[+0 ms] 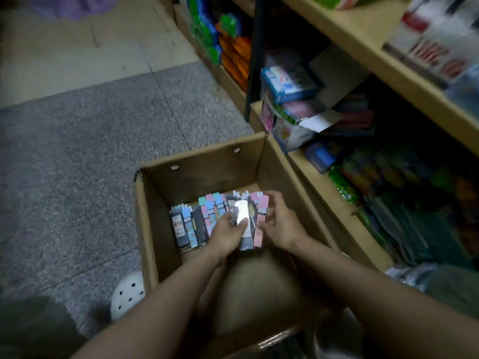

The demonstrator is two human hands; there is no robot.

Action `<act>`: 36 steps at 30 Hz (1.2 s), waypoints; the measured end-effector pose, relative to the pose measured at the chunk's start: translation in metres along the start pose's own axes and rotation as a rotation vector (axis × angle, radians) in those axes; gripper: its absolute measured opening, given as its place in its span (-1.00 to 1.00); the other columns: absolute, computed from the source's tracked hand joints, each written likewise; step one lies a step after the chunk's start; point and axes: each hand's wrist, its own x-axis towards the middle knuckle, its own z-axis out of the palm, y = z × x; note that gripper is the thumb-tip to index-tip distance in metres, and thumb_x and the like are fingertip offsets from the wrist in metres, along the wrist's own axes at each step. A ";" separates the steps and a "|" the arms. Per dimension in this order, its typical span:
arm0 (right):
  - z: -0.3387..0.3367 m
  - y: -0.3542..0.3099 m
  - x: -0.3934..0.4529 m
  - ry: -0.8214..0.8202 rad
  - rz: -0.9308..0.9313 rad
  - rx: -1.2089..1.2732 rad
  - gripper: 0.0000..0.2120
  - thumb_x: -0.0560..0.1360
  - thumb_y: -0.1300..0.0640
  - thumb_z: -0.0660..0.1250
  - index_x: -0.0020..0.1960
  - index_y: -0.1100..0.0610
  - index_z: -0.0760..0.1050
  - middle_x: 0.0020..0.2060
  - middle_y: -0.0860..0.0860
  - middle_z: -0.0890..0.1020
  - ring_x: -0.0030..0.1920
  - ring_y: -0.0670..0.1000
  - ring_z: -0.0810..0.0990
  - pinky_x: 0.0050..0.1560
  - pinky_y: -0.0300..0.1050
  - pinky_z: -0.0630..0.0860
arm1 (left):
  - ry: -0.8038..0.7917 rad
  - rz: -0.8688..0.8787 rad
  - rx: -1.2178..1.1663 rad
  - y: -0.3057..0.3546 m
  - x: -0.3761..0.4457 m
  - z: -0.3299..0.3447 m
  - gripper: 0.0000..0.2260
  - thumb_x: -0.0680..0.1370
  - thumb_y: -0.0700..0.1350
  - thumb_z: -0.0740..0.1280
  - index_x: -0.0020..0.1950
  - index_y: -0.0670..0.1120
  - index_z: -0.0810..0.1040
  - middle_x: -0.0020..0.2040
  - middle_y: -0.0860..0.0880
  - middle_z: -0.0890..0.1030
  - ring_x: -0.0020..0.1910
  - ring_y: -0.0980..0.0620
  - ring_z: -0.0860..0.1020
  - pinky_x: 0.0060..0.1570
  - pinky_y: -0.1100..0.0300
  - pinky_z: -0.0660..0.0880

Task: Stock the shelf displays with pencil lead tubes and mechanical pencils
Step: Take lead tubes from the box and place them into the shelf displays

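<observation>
Grey speckled stone floor (77,156) fills the left of the view; tan wooden shelving (344,40) runs along the right, its lower tiers crowded with blurred, brightly coloured packaged goods (290,84). An open brown cardboard box (204,161) stands on the floor just beside the lowest shelf, with two small holes in its far wall. On the box bottom lies a row of narrow, flat pastel and dark packs (191,224), blue, pink, teal and black, packed side by side; whether they hold lead tubes or pencils cannot be told. Both bare forearms reach down into the box. The left hand (228,234) has its fingers curled round a small bundle of these packs, the topmost a glossy pale pack (242,216) catching the light. The right hand (278,224) pinches a pink pack (260,229) at the right edge of the same bundle, thumb and fingers bent. A white perforated shoe (128,294) shows at the box's left.
</observation>
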 end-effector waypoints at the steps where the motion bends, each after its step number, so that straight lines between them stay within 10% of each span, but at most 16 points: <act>1: -0.013 -0.011 -0.003 0.049 -0.037 0.008 -0.42 0.43 0.34 0.40 0.35 0.01 0.29 -0.32 -0.17 0.50 -0.35 -0.25 0.51 -0.27 -0.37 0.39 | -0.044 0.086 0.035 0.021 -0.001 -0.005 -0.76 0.61 -0.07 0.29 0.24 -0.13 0.49 0.19 -0.14 0.61 0.14 -0.08 0.58 0.22 -0.06 0.50; 9: -0.132 -0.088 -0.052 0.407 -0.146 0.023 -0.49 0.46 0.17 0.44 0.30 -0.05 0.29 -0.30 -0.06 0.60 -0.25 -0.11 0.61 -0.14 -0.13 0.53 | -0.299 0.561 0.187 0.175 -0.043 -0.024 -0.79 0.61 -0.21 0.28 0.23 -0.23 0.45 0.04 -0.13 0.62 -0.03 0.04 0.62 -0.01 0.19 0.57; 13: -0.176 -0.106 -0.084 0.509 -0.180 0.027 -0.54 0.47 0.18 0.42 0.21 -0.10 0.26 -0.28 0.00 0.63 -0.28 -0.06 0.62 -0.13 -0.09 0.55 | -0.372 0.697 0.177 0.207 -0.070 -0.007 -0.75 0.59 -0.21 0.31 0.26 -0.23 0.47 0.16 -0.20 0.61 0.13 -0.11 0.58 0.21 -0.04 0.51; 20: -0.260 -0.116 -0.148 0.746 -0.177 -0.174 -0.59 0.46 0.09 0.46 0.12 -0.08 0.27 -0.19 -0.13 0.57 -0.28 -0.14 0.62 -0.28 -0.19 0.48 | -0.562 0.732 0.017 0.247 -0.103 0.044 -0.86 0.63 -0.13 0.26 0.17 -0.12 0.48 -0.07 -0.05 0.67 -0.15 0.17 0.67 -0.28 0.33 0.53; 36: -0.365 -0.118 -0.171 1.056 -0.140 -0.507 -0.74 0.46 0.07 0.47 0.02 0.05 0.41 -0.21 -0.08 0.61 -0.21 -0.10 0.63 -0.24 -0.14 0.57 | -0.658 0.624 -0.119 0.279 -0.100 0.079 -0.88 0.62 0.00 0.28 0.12 0.03 0.51 -0.12 0.06 0.71 -0.21 0.16 0.59 -0.40 0.25 0.39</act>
